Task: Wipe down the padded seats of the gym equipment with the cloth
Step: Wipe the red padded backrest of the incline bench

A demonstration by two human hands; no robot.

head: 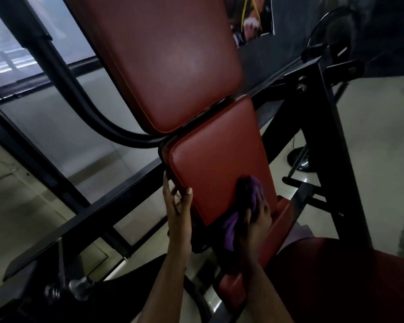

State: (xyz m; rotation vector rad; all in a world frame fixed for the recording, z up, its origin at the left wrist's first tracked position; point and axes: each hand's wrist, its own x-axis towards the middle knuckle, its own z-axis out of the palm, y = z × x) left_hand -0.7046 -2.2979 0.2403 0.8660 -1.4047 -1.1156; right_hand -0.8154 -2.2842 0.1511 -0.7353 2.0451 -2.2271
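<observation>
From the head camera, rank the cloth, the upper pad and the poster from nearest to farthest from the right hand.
1. Cloth, under the right hand on the lower pad.
2. Upper pad, above, beyond the lower pad.
3. Poster, far back at top right.

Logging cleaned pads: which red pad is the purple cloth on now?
The smaller middle pad, just below the big upper pad; the right hand holds the purple cloth on its lower end.
</observation>
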